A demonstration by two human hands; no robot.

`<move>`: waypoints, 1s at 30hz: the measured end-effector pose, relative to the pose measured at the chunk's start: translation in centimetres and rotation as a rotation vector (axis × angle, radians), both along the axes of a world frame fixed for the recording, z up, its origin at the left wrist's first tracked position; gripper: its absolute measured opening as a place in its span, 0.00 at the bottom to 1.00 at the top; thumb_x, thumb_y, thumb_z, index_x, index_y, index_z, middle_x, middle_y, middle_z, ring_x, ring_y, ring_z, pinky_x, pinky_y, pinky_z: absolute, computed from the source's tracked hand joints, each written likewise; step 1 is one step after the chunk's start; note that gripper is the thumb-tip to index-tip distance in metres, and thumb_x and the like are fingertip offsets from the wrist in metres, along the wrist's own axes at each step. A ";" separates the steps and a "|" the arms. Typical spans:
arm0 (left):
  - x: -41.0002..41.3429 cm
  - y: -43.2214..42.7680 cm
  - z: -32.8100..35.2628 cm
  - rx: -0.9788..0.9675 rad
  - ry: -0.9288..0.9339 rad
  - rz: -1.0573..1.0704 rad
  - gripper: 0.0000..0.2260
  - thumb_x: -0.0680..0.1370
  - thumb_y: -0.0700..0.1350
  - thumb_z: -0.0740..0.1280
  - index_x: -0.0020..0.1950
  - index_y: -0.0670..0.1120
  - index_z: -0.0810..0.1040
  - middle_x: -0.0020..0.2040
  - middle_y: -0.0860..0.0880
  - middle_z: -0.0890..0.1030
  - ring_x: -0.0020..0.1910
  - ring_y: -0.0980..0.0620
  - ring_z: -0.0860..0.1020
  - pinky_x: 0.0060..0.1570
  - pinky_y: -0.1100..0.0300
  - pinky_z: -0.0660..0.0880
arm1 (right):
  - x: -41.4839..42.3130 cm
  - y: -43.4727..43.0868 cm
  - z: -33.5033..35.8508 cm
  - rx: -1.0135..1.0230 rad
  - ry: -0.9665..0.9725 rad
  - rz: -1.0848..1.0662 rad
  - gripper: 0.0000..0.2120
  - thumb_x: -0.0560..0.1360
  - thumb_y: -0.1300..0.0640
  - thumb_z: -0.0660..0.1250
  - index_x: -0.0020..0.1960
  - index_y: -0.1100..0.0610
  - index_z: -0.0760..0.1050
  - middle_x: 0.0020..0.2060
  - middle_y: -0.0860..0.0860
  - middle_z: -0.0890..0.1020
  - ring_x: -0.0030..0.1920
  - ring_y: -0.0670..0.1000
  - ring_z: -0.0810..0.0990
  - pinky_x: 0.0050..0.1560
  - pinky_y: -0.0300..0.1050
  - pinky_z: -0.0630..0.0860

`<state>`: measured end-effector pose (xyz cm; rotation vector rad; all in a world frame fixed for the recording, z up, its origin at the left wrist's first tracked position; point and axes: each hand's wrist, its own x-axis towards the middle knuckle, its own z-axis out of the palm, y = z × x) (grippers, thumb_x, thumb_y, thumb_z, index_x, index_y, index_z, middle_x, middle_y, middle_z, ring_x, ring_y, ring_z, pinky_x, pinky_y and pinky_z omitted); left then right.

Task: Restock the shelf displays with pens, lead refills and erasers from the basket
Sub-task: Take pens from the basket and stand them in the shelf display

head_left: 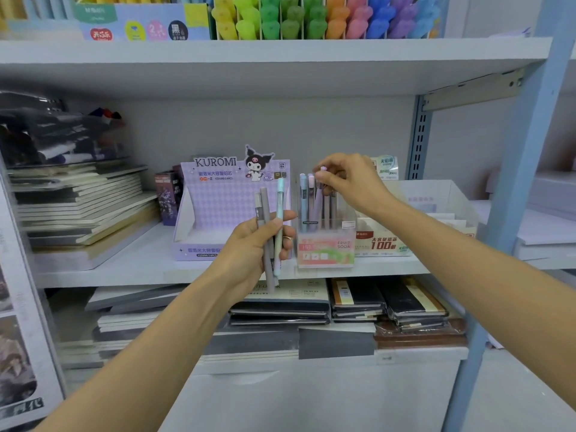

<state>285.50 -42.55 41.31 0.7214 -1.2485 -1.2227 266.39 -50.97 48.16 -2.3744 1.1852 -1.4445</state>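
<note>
The left hand [252,244] grips a few grey and mint lead refill tubes [267,213] before the shelf [140,263] edge. The right hand [352,182] pinches a lilac tube [321,173] by its cap, its lower end inside the clear display box [325,247], just beside the Kuromi box [218,207]; open air above.

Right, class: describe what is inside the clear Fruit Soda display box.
Blue, lilac and grey lead refill tubes stand inside. The right hand pinches one tube's lilac cap. The printed label hides their bottoms.

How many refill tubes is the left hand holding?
3, in the left hand: a labelled grey tube leftmost, a longer grey tube beside it, a mint tube rightmost. Others may be hidden.
</note>
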 end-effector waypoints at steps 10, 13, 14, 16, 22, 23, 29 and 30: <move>0.1 -0.2 -0.6 -0.007 -0.071 0.006 0.11 0.83 0.40 0.59 0.58 0.42 0.79 0.37 0.48 0.80 0.33 0.55 0.77 0.34 0.64 0.76 | 1.5 -2.0 -1.6 -0.096 0.038 -0.232 0.05 0.74 0.53 0.72 0.46 0.55 0.79 0.45 0.50 0.74 0.42 0.47 0.72 0.44 0.40 0.69; -0.1 -0.1 -0.5 -0.016 -0.102 0.012 0.11 0.83 0.40 0.59 0.58 0.43 0.80 0.37 0.48 0.80 0.33 0.54 0.77 0.35 0.64 0.76 | 1.3 -1.3 -1.2 -0.095 -0.013 -0.202 0.07 0.75 0.51 0.70 0.50 0.54 0.81 0.44 0.48 0.73 0.42 0.44 0.72 0.45 0.40 0.69; -0.2 0.0 -0.5 -0.023 -0.114 0.015 0.11 0.83 0.40 0.59 0.57 0.43 0.80 0.37 0.48 0.80 0.33 0.54 0.77 0.35 0.64 0.76 | 1.2 -0.7 -1.0 -0.099 -0.054 -0.160 0.08 0.75 0.51 0.70 0.50 0.54 0.80 0.43 0.46 0.74 0.41 0.42 0.72 0.45 0.38 0.69; -0.5 0.2 -0.4 -0.044 -0.141 0.022 0.11 0.83 0.41 0.59 0.57 0.44 0.81 0.38 0.48 0.80 0.34 0.54 0.77 0.36 0.63 0.76 | 1.2 0.7 -0.8 -0.025 -0.196 -0.017 0.09 0.75 0.49 0.70 0.49 0.55 0.78 0.40 0.47 0.78 0.38 0.41 0.75 0.42 0.39 0.73; -2.1 1.1 0.2 -0.076 -0.190 0.042 0.11 0.83 0.41 0.60 0.59 0.42 0.80 0.37 0.47 0.81 0.34 0.53 0.77 0.36 0.63 0.76 | 1.5 3.9 -1.3 0.310 -0.310 0.285 0.12 0.71 0.51 0.75 0.45 0.59 0.79 0.36 0.52 0.84 0.33 0.43 0.80 0.32 0.31 0.74; -2.3 1.3 0.2 -0.074 -0.199 0.041 0.11 0.83 0.41 0.59 0.59 0.42 0.80 0.38 0.47 0.82 0.35 0.53 0.78 0.37 0.63 0.77 | 1.4 4.1 -1.3 0.330 -0.337 0.319 0.10 0.72 0.54 0.74 0.46 0.60 0.79 0.35 0.51 0.84 0.33 0.44 0.80 0.32 0.32 0.74; -2.4 2.3 0.8 -0.049 -0.217 0.018 0.11 0.83 0.43 0.58 0.57 0.42 0.79 0.39 0.46 0.83 0.35 0.51 0.80 0.35 0.62 0.77 | -0.3 5.2 -0.4 0.383 -0.444 0.436 0.11 0.75 0.61 0.70 0.55 0.65 0.80 0.44 0.58 0.85 0.41 0.49 0.84 0.41 0.37 0.79; -2.5 2.4 0.9 -0.052 -0.219 0.015 0.11 0.83 0.44 0.58 0.57 0.42 0.79 0.37 0.47 0.82 0.32 0.52 0.78 0.32 0.63 0.75 | -0.4 5.4 -0.4 0.393 -0.448 0.443 0.11 0.76 0.61 0.70 0.55 0.65 0.80 0.45 0.59 0.84 0.41 0.49 0.84 0.41 0.38 0.79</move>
